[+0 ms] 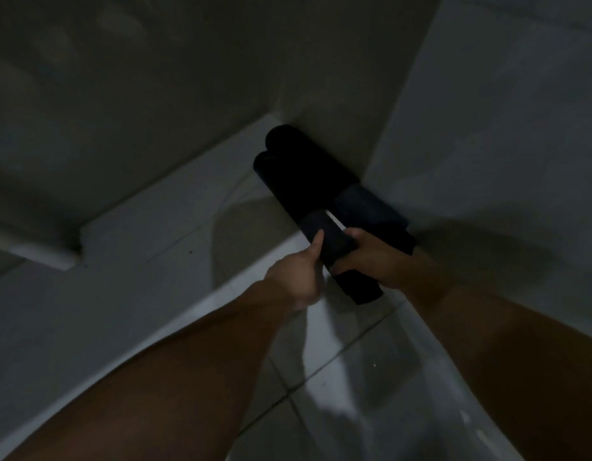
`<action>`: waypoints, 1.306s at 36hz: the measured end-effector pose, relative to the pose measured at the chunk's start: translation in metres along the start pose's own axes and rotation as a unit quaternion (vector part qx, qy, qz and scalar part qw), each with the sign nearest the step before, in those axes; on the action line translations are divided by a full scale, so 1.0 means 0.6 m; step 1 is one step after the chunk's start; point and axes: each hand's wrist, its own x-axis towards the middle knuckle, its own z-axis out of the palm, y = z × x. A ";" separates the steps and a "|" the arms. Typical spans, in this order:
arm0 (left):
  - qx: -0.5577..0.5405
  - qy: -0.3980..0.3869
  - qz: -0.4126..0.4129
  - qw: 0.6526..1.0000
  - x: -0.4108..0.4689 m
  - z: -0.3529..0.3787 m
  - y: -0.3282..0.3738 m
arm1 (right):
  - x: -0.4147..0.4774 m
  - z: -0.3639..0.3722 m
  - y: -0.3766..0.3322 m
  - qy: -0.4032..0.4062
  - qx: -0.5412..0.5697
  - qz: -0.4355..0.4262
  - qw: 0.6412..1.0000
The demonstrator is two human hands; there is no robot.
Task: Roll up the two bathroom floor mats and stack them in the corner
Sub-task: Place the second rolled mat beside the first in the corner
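Two dark rolled floor mats lie side by side at the foot of the wall corner. The far rolled mat [361, 197] rests against the wall. The near rolled mat [294, 188] lies in front of it, touching it at the far end. My left hand [299, 274] grips the near roll's close end from the left, thumb on top. My right hand [371, 254] wraps the same end from the right. The room is dim and the picture is blurred, so the roll ends are hard to tell apart.
White floor tiles [321, 377] spread below my arms. A pale raised ledge [148, 211] runs along the left wall [121, 94]. The right wall [504, 111] meets it at the corner behind the mats.
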 end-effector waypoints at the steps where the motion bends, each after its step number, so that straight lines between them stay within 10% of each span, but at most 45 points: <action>1: 0.005 0.002 0.005 1.000 0.001 -0.001 -0.002 | -0.005 0.004 0.007 0.002 -0.026 -0.016 1.000; 10: 0.058 -0.005 0.034 0.998 0.012 0.000 -0.014 | -0.026 0.027 0.044 0.120 -0.225 -0.089 0.963; 20: -0.035 -0.003 -0.005 0.999 0.028 -0.008 -0.019 | 0.023 0.024 0.026 0.138 0.003 -0.005 0.990; 23: 0.005 -0.023 0.004 1.000 0.037 -0.007 -0.012 | 0.017 0.020 0.034 0.142 -0.102 -0.018 0.984; 28: 0.063 -0.038 -0.010 0.997 0.057 0.003 0.006 | -0.004 0.022 0.021 0.150 -0.468 -0.001 0.871; 33: 0.078 -0.023 -0.008 0.997 0.065 0.002 0.017 | -0.044 0.017 0.023 0.224 -0.669 -0.166 0.689; 47: 0.058 -0.024 -0.023 0.998 0.032 0.013 0.035 | -0.034 -0.016 0.048 0.124 -0.653 -0.138 0.734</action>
